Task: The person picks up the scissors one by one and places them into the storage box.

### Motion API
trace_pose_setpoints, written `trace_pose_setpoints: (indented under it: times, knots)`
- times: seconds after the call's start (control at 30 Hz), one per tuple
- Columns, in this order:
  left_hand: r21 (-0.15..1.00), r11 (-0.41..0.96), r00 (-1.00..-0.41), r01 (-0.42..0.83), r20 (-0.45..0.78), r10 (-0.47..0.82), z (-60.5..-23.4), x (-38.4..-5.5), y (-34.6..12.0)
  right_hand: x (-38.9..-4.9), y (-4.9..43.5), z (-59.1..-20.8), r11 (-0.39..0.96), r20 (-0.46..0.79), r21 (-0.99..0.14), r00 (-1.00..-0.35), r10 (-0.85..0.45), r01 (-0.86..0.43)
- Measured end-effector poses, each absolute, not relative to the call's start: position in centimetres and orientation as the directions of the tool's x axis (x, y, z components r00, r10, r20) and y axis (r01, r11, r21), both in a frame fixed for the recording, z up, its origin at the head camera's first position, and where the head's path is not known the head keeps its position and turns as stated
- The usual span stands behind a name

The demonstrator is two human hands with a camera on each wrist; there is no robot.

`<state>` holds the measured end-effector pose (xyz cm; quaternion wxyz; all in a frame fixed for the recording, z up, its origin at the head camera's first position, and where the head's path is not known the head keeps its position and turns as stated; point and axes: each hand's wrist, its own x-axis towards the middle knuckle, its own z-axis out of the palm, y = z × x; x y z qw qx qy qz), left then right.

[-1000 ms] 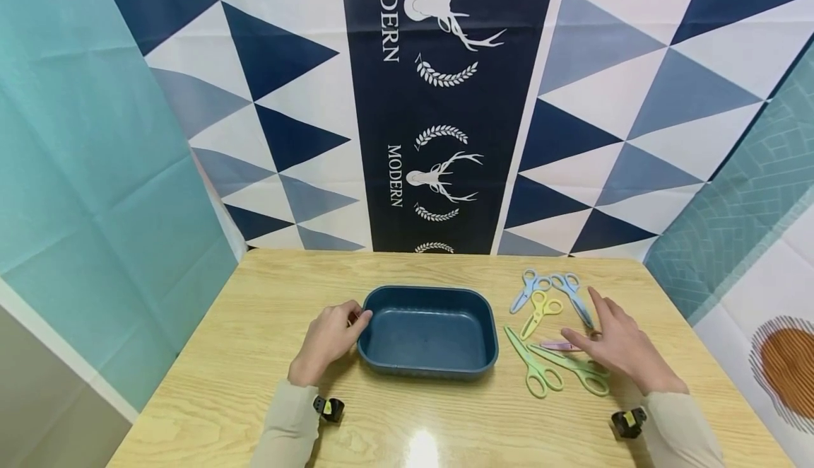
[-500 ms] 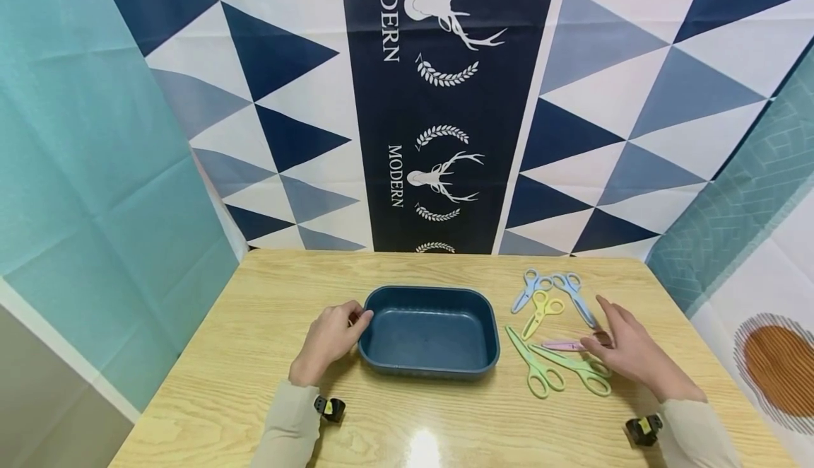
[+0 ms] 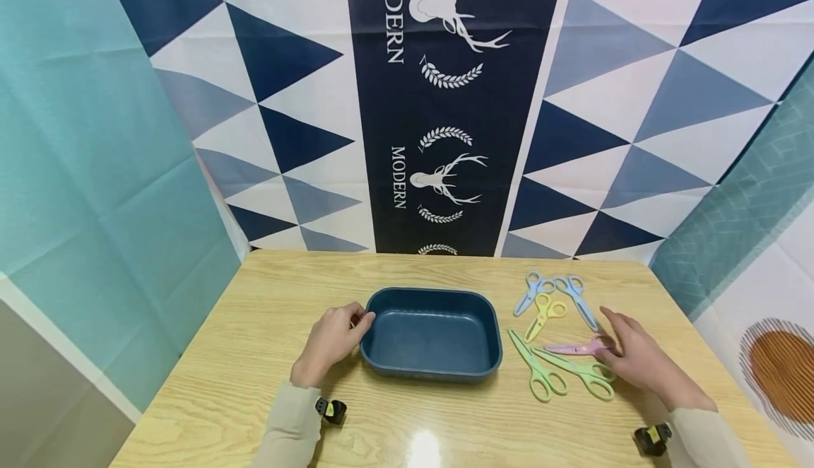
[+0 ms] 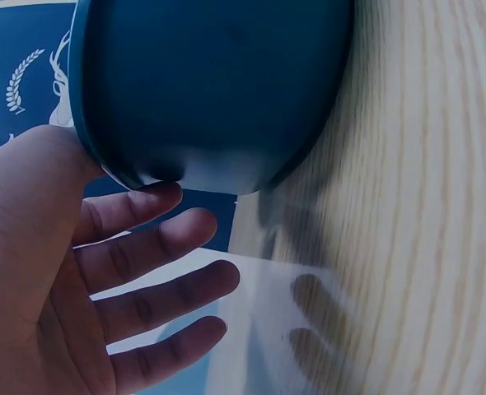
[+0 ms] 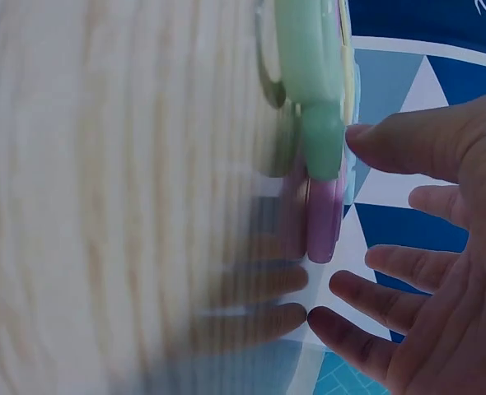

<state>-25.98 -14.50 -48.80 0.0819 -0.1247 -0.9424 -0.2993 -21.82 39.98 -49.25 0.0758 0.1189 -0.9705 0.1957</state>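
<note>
My left hand [image 3: 331, 341] pinches the left end wall of a dark blue rectangular bin [image 3: 432, 344], thumb over the rim and index finger outside. In the left wrist view the other fingers spread apart below the bin's wall [image 4: 218, 90]. At the right, my right hand [image 3: 642, 358] hovers with fingers apart at the handle end of pink scissors [image 3: 575, 349], partly hiding their loops. Two pairs of green scissors lie just nearer, one pair [image 3: 575, 367] beside the thumb. The right wrist view shows the thumb tip by the green handle [image 5: 309, 58].
Yellow scissors [image 3: 542, 316] and two blue pairs, one left [image 3: 529, 298] and one right [image 3: 580, 305], lie farther back on the wooden table [image 3: 273, 291]. A patterned cloth [image 3: 305, 136] hangs behind the table's back edge. The bin holds nothing.
My right hand has moved right and slightly toward me, uncovering more of the pink scissors. The left hand stays on the bin, and the scissors lie where they were.
</note>
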Motion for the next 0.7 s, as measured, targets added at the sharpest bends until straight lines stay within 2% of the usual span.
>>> trace_pose_setpoints:
  times: [0.37, 0.7]
  knots:
    - [0.540, 0.790, -0.953, 0.292, 0.234, 0.193, -49.37, -25.99, -14.53, -21.75, 40.21, -49.40, 0.916, 0.186, -0.317, -0.963, -0.193, -0.245]
    - [0.545, 0.788, -0.954, 0.289, 0.234, 0.188, -49.27, -25.98, -14.47, -22.36, 40.19, -49.33, 0.920, 0.158, -0.333, -0.974, -0.163, -0.208]
